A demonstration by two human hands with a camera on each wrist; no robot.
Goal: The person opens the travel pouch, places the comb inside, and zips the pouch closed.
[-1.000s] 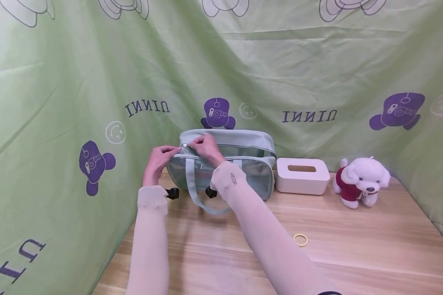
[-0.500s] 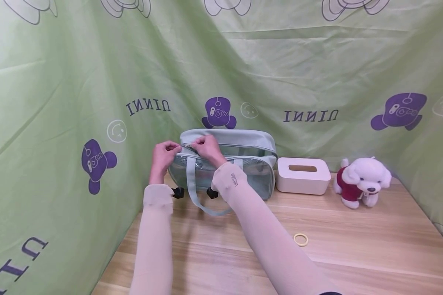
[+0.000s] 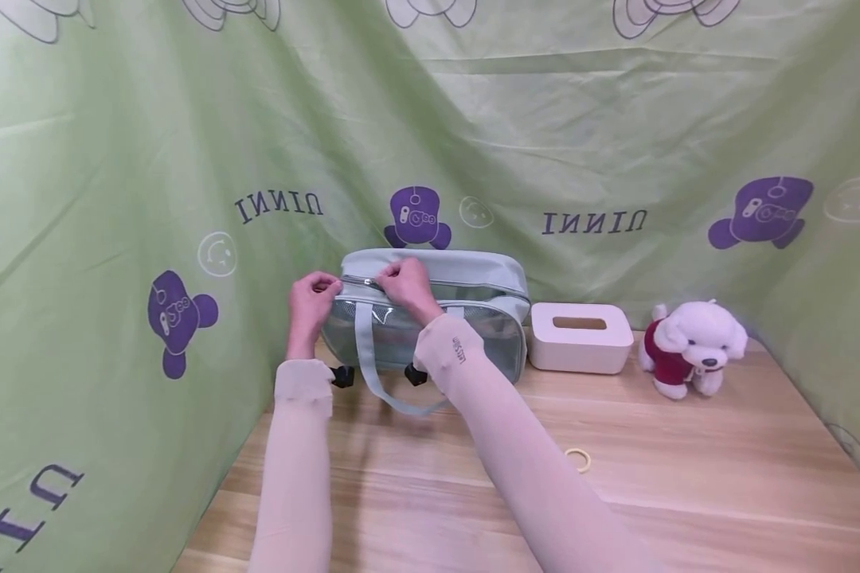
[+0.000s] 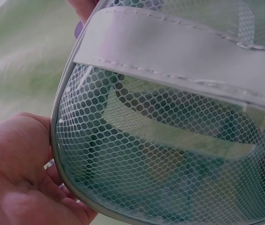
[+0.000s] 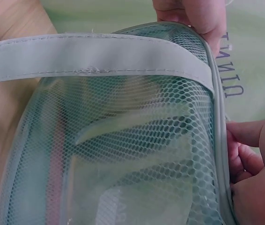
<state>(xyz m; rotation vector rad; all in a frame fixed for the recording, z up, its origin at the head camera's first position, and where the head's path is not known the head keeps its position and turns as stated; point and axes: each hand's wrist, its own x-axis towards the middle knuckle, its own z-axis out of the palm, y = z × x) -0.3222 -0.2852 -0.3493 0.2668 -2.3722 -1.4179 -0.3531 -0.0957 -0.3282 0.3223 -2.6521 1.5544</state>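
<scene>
A pale green see-through mesh bag (image 3: 459, 350) stands upright at the back of the table, its front handle strap (image 3: 368, 350) hanging down. My left hand (image 3: 311, 306) pinches the bag's upper left corner at the end of the zipper. Just right of it, my right hand (image 3: 408, 288) pinches the zipper pull by the metal slider (image 3: 369, 281) on top. In the right wrist view, the fingers of my right hand (image 5: 259, 159) curl in at the piped edge. Pale items show dimly through the mesh (image 5: 137, 140); their kind is blurred.
Right of the bag stands a white tissue box (image 3: 580, 358) with an oval slot. Beyond it is a white plush dog (image 3: 704, 342) in a red top. A yellow ring (image 3: 578, 460) lies on the wooden table (image 3: 659, 493). Green printed cloth (image 3: 616, 135) encloses the back and sides.
The zipper slider and my right hand have moved slightly right along the bag's top. My left hand has shifted in at the corner, its wrist more upright. The camera view has shifted slightly.
</scene>
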